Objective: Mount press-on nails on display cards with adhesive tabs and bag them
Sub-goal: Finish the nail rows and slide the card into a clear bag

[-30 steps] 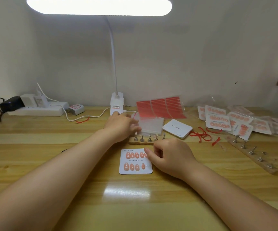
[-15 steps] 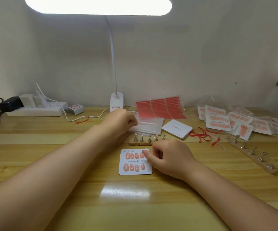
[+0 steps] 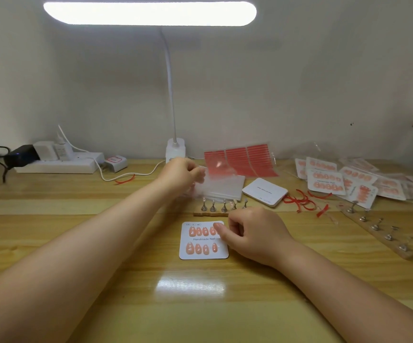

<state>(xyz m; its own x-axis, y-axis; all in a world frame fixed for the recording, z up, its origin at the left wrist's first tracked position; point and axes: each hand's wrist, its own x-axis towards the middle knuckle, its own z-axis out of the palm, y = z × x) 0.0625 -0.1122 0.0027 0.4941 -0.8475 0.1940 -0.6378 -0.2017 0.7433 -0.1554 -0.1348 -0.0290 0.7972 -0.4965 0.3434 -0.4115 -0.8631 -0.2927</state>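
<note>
A white display card (image 3: pixel 204 240) with two rows of pink press-on nails lies flat on the wooden table in front of me. My right hand (image 3: pixel 252 233) has its fingers curled and its thumb on the card's upper right edge, pinching it there. Further back, my left hand (image 3: pixel 183 174) pinches a clear plastic bag (image 3: pixel 213 173) and holds it raised above the stack of clear bags (image 3: pixel 225 189). A small wooden strip with metal nail stands (image 3: pixel 215 209) sits between the card and the stack.
Red adhesive tab sheets (image 3: pixel 245 159) lie behind the stack, with a pile of blank white cards (image 3: pixel 265 191) to their right. Bagged finished cards (image 3: pixel 336 179) and a long nail stand strip (image 3: pixel 376 226) fill the right side. The lamp base (image 3: pixel 175 149) and power strip (image 3: pixel 59 164) stand by the wall.
My left hand has risen from the stack of bags, lifting one clear bag up and back. My right hand has stayed on the card.
</note>
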